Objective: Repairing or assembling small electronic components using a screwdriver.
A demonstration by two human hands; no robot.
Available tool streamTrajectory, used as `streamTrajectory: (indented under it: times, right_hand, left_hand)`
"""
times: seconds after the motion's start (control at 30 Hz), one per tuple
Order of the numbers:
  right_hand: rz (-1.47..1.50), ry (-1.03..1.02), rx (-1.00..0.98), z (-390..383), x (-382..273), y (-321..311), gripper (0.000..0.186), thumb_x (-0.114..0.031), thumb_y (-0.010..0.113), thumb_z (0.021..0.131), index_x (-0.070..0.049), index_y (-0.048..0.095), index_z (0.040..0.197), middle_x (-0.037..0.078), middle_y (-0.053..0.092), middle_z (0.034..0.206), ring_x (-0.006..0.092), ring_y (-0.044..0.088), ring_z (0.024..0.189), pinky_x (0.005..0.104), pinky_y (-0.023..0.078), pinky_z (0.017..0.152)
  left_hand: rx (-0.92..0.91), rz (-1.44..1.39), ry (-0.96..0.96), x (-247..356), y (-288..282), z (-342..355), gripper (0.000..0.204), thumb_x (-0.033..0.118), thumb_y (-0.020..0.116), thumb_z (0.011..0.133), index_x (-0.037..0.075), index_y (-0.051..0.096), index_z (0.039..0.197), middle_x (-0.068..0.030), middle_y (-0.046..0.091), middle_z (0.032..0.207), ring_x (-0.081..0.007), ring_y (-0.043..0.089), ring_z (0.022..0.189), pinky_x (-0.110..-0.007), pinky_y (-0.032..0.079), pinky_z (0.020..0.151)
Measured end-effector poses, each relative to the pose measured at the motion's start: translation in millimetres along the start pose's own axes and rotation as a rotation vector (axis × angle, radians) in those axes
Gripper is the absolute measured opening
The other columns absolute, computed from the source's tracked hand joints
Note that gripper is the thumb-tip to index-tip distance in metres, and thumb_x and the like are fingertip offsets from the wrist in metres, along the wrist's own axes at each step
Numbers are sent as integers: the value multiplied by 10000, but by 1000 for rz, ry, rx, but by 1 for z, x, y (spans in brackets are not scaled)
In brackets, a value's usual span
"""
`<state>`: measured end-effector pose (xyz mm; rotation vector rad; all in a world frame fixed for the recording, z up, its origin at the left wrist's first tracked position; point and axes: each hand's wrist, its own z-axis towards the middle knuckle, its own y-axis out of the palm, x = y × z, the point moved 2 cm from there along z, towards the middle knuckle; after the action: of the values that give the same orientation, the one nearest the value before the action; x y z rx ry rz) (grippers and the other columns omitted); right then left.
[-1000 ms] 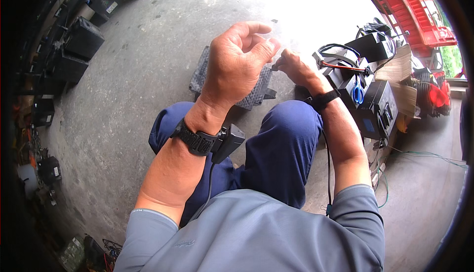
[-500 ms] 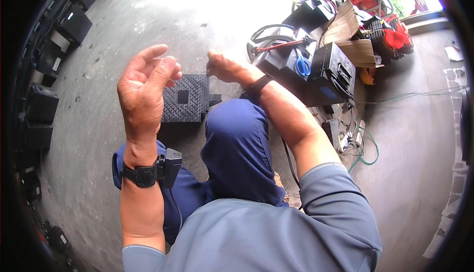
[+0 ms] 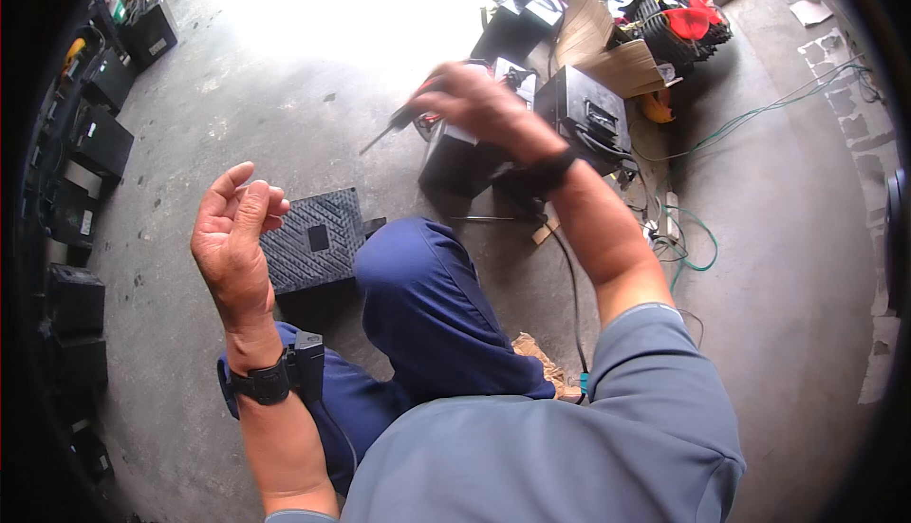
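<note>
My left hand (image 3: 237, 243) is raised with its fingers loosely curled and apart, nothing visible in it. Just right of its fingertips, a black ribbed plate (image 3: 318, 238) with a small rectangular opening lies on the floor, in front of my bent knee. My right hand (image 3: 474, 105) is blurred by motion above the black boxes at the upper right. Its fingers are closed round a slim dark pointed tool (image 3: 381, 134) that juts out to the lower left; blur hides its exact kind. Below that hand stands a black box (image 3: 460, 158) with cables on top, partly covered by my wrist.
Another black box (image 3: 588, 110) with a cable stands right of it, beside an opened cardboard carton (image 3: 617, 58). Green wires (image 3: 721, 143) run across the floor at the right. A thin rod (image 3: 489, 218) lies near my knee. Several black boxes (image 3: 100, 143) line the left side.
My right hand has moved from beside the plate up and right over the boxes, and a slim tool now shows in it. The blue-handled scissors are out of sight. The view has shifted.
</note>
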<state>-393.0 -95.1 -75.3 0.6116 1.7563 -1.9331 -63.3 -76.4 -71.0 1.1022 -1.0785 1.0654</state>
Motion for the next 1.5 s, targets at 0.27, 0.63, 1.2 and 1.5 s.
streamTrajectory:
  times: [0.27, 0.63, 1.2, 1.5]
  right_hand:
    - [653, 449, 926, -189, 169, -198, 323, -277, 638, 894, -57, 616, 1129, 39, 655, 810, 105, 560, 530, 227, 457, 450]
    - [489, 722, 1122, -285, 212, -185, 269, -319, 636, 911, -98, 594, 1059, 28, 654, 828, 105, 613, 561, 232, 488, 457]
    - [494, 695, 1097, -275, 219, -179, 258, -284, 641, 908, -74, 602, 1052, 39, 655, 811, 116, 623, 569, 244, 500, 467]
    - [523, 673, 1127, -272, 215, -183, 240, -299, 615, 928, -88, 614, 1043, 38, 661, 806, 117, 623, 583, 246, 495, 474]
  left_hand:
    - [-50, 27, 24, 9, 5, -4, 310, 164, 647, 952, -7, 601, 1206, -79, 706, 901, -145, 680, 802, -251, 543, 764]
    - [-49, 61, 15, 3, 8, -6, 299, 154, 654, 941, -18, 614, 1183, -86, 707, 875, -154, 679, 806, -268, 524, 729]
    - [-46, 92, -4, 0, 11, -5, 298, 164, 657, 942, -4, 616, 1185, -77, 711, 887, -144, 681, 796, -261, 532, 738]
    - [-45, 93, 10, 1, 12, -6, 287, 158, 654, 943, -10, 623, 1173, -87, 714, 876, -151, 682, 801, -266, 530, 727]
